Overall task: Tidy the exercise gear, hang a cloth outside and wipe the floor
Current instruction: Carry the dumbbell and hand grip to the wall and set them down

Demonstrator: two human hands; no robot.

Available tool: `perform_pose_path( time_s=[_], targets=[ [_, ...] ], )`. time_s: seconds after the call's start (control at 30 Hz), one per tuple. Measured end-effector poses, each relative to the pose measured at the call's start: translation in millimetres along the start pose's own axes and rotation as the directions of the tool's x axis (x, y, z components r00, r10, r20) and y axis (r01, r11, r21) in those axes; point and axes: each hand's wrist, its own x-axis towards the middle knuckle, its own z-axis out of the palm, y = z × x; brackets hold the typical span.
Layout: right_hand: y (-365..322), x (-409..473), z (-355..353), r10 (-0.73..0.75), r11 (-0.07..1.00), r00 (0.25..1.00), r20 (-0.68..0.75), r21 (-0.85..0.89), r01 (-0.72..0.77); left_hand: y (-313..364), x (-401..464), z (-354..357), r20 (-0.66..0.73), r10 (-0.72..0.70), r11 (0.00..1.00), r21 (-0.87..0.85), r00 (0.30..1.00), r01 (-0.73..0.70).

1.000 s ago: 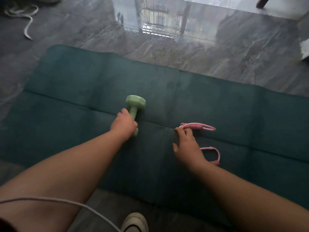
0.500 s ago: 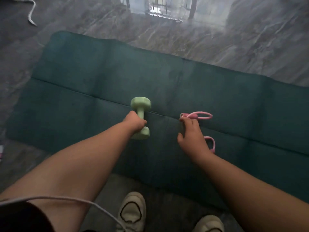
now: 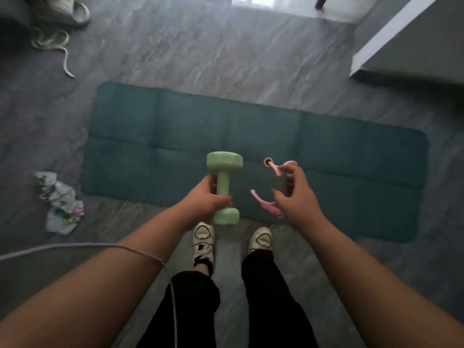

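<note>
Pale mint green on the dumbbell (image 3: 224,187), one flat colour from head to head. Soft pink on the looped grip piece (image 3: 268,205). Deep teal across the mat (image 3: 326,156), plain but crossed by darker fold lines into a grid of panels. Grey, veined like marble, over the floor (image 3: 200,54). White with small floral blotches of pink, green and blue on the crumpled cloth (image 3: 61,202). Cream with black outlines on the shoes (image 3: 204,241); black on the trousers (image 3: 273,297). Off-white on the cord (image 3: 160,262).
</note>
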Motion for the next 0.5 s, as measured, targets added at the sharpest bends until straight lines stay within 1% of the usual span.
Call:
perform_pose_path(
  time_s=[0.07, 0.13, 0.27, 0.33, 0.4, 0.5],
  targets=[
    [-44, -53, -41, -0.021, 0.999, 1.000, -0.018, -0.033, 0.020, 46, -57, 2, 0.073, 0.039, 0.997, 0.060, 0.997, -0.043],
    [-78, -104, -80, -0.013, 0.999, 0.997, -0.082, -0.030, 0.011, 87, -109, 6, 0.147, 0.073, 0.988, 0.121, 0.986, -0.091],
    [-116, -200, -145, -0.017, 1.000, 0.955, -0.295, 0.007, 0.020, 161, -186, 31, 0.276, 0.190, 0.927, 0.265, 0.942, -0.264],
    [-120, -240, -165, -0.010, 0.999, 0.916, -0.402, 0.041, 0.029, 188, -208, 49, 0.330, 0.233, 0.885, 0.319, 0.915, -0.340],
    [-116, -282, -185, 0.019, 0.995, 0.857, -0.515, 0.098, 0.037, 212, -230, 75, 0.389, 0.262, 0.824, 0.386, 0.883, -0.415],
    [-109, -343, -216, 0.072, 0.987, 0.761, -0.645, 0.159, 0.041, 236, -264, 130, 0.473, 0.311, 0.768, 0.386, 0.824, -0.511]
  ],
)
